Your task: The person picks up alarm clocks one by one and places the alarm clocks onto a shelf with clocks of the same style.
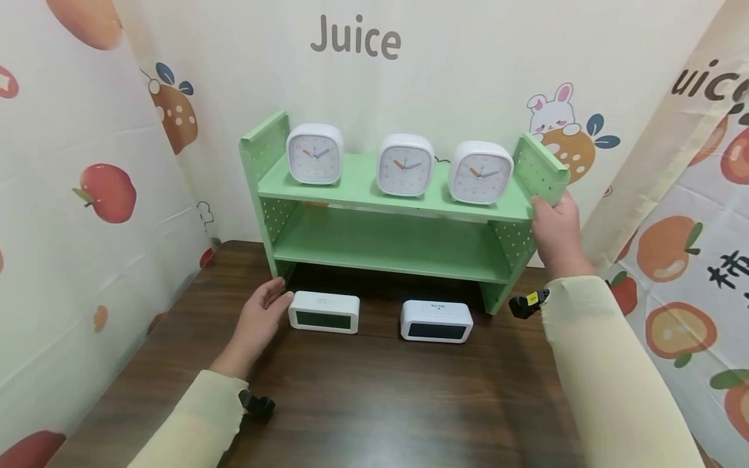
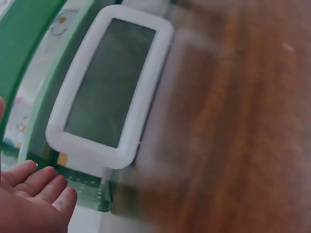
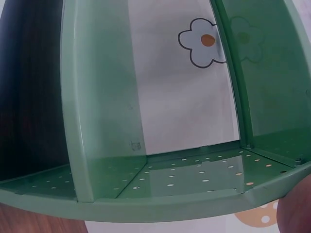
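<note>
A green two-tier shelf [image 1: 386, 244] with perforated side panels stands on the brown table. My right hand [image 1: 558, 231] grips its right side panel near the upper tier, thumb on the inner side; the other fingers are partly hidden. Only a bit of that hand shows at the lower right of the right wrist view. By the shelf's lower left leg is my left hand [image 1: 264, 318], its fingers extended in the left wrist view. Close beside those fingers sits a white digital clock [image 1: 324, 312] with a blank dark screen; whether they touch, I cannot tell.
Three white square clocks with dials stand on the upper tier: left [image 1: 315, 155], middle [image 1: 405, 166] and right [image 1: 481, 173]. A second white digital clock [image 1: 437, 321] lies on the table [image 1: 374, 403] before the shelf. Fruit-printed curtains [image 1: 456, 71] surround the table.
</note>
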`<state>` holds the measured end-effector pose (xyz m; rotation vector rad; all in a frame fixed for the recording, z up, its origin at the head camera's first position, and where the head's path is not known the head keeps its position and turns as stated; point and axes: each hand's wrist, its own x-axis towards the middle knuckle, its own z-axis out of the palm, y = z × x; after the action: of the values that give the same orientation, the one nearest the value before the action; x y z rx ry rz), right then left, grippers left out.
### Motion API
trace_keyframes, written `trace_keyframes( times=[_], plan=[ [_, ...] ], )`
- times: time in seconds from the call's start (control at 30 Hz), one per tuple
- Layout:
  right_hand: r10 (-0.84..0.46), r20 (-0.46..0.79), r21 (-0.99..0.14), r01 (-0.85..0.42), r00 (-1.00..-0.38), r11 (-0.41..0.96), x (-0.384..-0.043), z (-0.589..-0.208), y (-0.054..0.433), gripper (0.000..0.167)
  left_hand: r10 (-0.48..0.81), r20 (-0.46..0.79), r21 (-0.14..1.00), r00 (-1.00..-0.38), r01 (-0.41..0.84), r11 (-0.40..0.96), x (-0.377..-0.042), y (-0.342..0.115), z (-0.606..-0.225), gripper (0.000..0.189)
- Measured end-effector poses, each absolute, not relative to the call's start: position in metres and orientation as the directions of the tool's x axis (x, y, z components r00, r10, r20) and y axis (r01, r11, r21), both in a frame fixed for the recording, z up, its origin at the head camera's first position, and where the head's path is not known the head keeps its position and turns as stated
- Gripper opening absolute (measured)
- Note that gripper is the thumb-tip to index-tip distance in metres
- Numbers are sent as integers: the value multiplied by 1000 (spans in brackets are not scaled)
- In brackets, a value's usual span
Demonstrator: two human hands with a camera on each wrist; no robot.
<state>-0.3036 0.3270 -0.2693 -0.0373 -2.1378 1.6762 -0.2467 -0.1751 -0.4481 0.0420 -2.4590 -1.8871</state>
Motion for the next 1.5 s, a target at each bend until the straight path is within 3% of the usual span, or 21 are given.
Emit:
trace_keyframes(
  times=[0.2, 0.47, 0.8, 1.1, 1.5],
  plan=[
    [274, 310, -937, -243, -910, 251, -301, -267, 327, 41, 40, 27, 951, -999, 38, 308, -249, -161, -458, 71],
    [280, 294, -937, -218, -914, 274, -303, -268, 326, 45, 36, -24, 944, -999, -11, 330, -255, -154, -472, 82],
    [301, 328, -933, -256, -896, 254, -304, -273, 327, 44, 41, 5, 945, -999, 18, 325, -266, -150, -483, 77],
    [277, 298, -940, -231, -914, 251, -302, -268, 324, 44, 26, 18, 939, -999, 26, 342, -268, -148, -484, 62],
    [312, 310, -934, -228, -898, 274, -306, -269, 324, 44, 60, 42, 932, -997, 61, 356, -271, -149, -485, 62]
  ],
)
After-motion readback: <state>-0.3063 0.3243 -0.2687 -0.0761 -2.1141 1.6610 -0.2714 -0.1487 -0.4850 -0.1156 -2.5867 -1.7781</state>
